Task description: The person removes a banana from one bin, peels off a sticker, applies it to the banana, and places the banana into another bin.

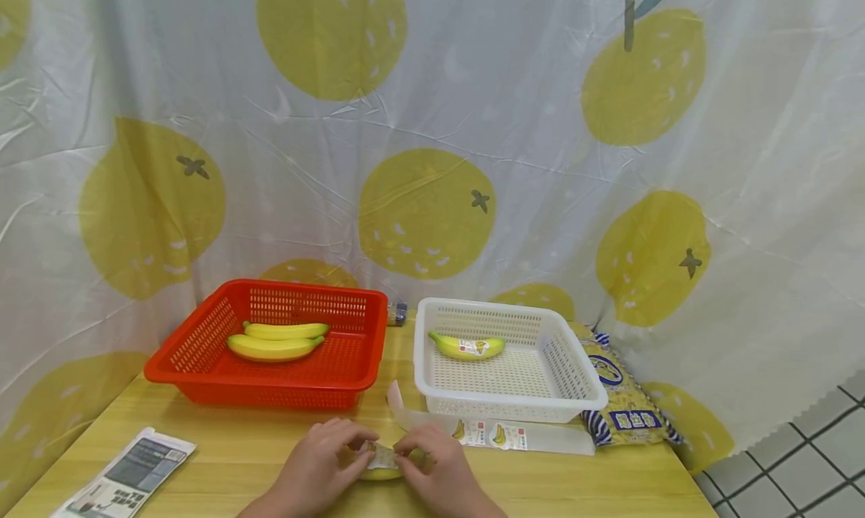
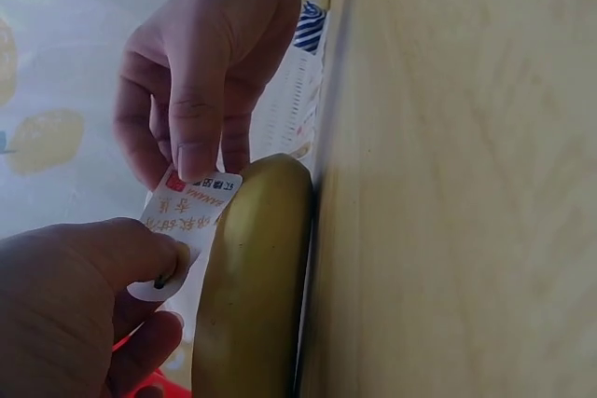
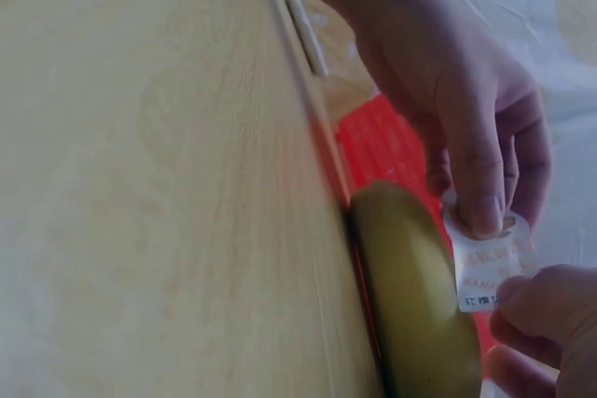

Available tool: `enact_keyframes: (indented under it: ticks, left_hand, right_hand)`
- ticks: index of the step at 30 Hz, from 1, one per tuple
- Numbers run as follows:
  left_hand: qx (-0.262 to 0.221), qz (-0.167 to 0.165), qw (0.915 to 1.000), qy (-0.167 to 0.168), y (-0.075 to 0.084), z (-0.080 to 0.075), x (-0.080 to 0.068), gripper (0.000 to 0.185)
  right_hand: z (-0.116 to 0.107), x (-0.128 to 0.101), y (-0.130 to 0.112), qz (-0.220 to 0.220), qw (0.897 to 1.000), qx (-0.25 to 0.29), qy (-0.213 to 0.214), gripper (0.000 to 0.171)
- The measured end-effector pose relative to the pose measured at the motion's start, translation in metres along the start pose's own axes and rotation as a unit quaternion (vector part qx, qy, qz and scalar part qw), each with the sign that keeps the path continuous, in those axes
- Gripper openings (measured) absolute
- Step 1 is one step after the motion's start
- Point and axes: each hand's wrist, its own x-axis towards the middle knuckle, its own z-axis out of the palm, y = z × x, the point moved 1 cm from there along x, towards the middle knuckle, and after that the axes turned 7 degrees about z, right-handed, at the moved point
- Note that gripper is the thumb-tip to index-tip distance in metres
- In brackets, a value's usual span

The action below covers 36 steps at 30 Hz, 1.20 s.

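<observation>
A small printed banana sticker is stretched between both hands, right beside a yellow banana lying on the wooden table. My left hand pinches one end of the sticker between thumb and finger. The other end is pinched by my right hand. In the right wrist view the sticker is held close above the banana's side. Just beyond the hands lies a strip of backing paper with more banana stickers on it.
Two plain bananas lie in a red basket at the back left. A white basket holds one stickered banana. A yellow packet leans at its right. Front left is a flat printed packet. A patterned curtain hangs behind.
</observation>
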Motion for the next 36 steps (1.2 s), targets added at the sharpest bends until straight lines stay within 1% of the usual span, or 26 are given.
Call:
enact_keyframes:
  ticks: [5, 8, 10, 13, 16, 19, 23, 26, 31, 33, 36]
  left_hand:
    - [0.0, -0.018, 0.9996, -0.02, -0.001, 0.0, 0.0, 0.034]
    - [-0.012, -0.039, 0.9986, -0.035, -0.001, 0.001, 0.0, 0.033]
    - [-0.021, -0.056, 0.9971, -0.046, -0.001, 0.001, -0.001, 0.033]
    - [-0.03, -0.08, 0.9943, -0.063, -0.001, 0.002, -0.001, 0.034]
    - [-0.023, -0.094, 0.9919, -0.083, 0.0, 0.003, -0.001, 0.037]
    - [-0.017, -0.106, 0.9893, -0.1, -0.001, 0.004, 0.0, 0.039]
    - [-0.03, -0.116, 0.9872, -0.106, 0.0, 0.003, 0.0, 0.033]
    - [-0.039, -0.117, 0.9867, -0.107, 0.0, 0.003, 0.0, 0.031]
    - [-0.031, -0.124, 0.9849, -0.117, 0.0, 0.002, 0.0, 0.034]
    - [-0.034, -0.127, 0.9838, -0.121, -0.001, 0.0, 0.0, 0.035]
    - [-0.048, -0.13, 0.9827, -0.123, -0.003, -0.001, 0.0, 0.034]
  right_hand:
    - [0.003, -0.001, 0.002, -0.003, 1.0, -0.018, 0.003, 0.029]
    - [0.005, -0.001, 0.002, -0.001, 1.0, -0.021, 0.011, 0.03]
    - [0.007, -0.002, 0.001, 0.008, 1.0, -0.02, 0.014, 0.03]
    - [0.008, -0.002, -0.001, 0.039, 0.999, -0.021, 0.008, 0.029]
    - [0.009, -0.003, -0.003, 0.062, 0.998, -0.031, -0.001, 0.033]
    - [0.011, -0.003, -0.004, 0.065, 0.997, -0.036, -0.007, 0.04]
    - [0.011, -0.005, -0.004, 0.065, 0.997, -0.021, -0.019, 0.045]
    - [0.01, -0.006, -0.003, 0.053, 0.998, -0.014, -0.029, 0.044]
    - [0.009, -0.005, -0.002, -0.008, 0.999, -0.026, -0.025, 0.033]
    - [0.009, -0.004, -0.001, -0.022, 0.999, -0.029, -0.022, 0.028]
    - [0.009, -0.004, -0.001, -0.022, 0.999, -0.024, -0.023, 0.023]
